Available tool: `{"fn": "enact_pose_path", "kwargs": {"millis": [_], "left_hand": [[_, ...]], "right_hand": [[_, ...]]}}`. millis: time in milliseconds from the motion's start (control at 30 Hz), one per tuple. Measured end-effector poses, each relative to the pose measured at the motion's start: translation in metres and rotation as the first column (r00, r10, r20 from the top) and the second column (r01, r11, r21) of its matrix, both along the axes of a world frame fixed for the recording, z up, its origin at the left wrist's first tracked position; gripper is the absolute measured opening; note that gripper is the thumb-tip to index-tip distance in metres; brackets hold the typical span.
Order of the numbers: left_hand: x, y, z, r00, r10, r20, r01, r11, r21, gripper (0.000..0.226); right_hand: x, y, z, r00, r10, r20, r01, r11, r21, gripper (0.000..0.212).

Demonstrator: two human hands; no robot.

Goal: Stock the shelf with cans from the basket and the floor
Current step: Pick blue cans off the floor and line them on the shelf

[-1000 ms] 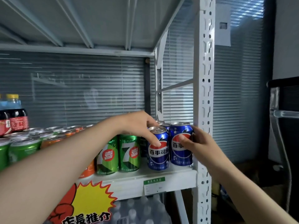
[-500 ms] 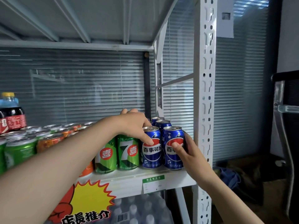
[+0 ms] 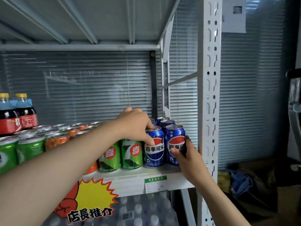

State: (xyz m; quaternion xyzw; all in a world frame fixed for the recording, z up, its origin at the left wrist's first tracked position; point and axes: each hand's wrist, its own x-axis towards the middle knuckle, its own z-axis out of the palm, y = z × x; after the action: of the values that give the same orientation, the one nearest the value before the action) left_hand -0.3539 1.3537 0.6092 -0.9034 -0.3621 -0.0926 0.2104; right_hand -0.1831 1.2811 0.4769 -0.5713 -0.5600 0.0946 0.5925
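Observation:
Two blue Pepsi cans stand upright at the front right of the white shelf. My left hand reaches over from the left and grips the left blue can around its top, thumb on the label. My right hand wraps the lower right side of the right blue can, beside the shelf post. More blue cans line up behind them. Green 7-Up cans stand just left. No basket or floor cans are in view.
Rows of green and orange cans fill the shelf's left part, with cola bottles behind. The perforated white upright stands right of my right hand. A yellow promo sign hangs below; packed water bottles sit underneath. Cloth lies on the floor.
Both hands have stayed on the two front blue cans, shifting them slightly back onto the shelf. The camera has come closer and tilted, so the shelf sits lower in view.

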Motion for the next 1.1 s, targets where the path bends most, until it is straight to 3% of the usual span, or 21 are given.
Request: {"fn": "enact_pose_path", "kwargs": {"millis": [167,533,1100], "left_hand": [[0.002,-0.005,0.001,0.999,0.024,0.022,-0.024,1.0,-0.013,0.06],[0.002,-0.01,-0.002,0.997,0.054,0.058,-0.052,0.998,-0.038,0.064],[-0.004,-0.014,-0.011,0.992,0.055,0.117,-0.049,0.997,-0.056,0.06]], "right_hand": [[0.0,0.002,0.002,0.998,-0.045,-0.036,0.043,0.997,-0.059,0.039],[-0.004,0.002,-0.003,0.992,-0.123,-0.003,0.123,0.992,0.007,0.055],[-0.012,0.005,-0.01,0.969,-0.225,0.098,0.211,0.968,0.134,0.04]]}}
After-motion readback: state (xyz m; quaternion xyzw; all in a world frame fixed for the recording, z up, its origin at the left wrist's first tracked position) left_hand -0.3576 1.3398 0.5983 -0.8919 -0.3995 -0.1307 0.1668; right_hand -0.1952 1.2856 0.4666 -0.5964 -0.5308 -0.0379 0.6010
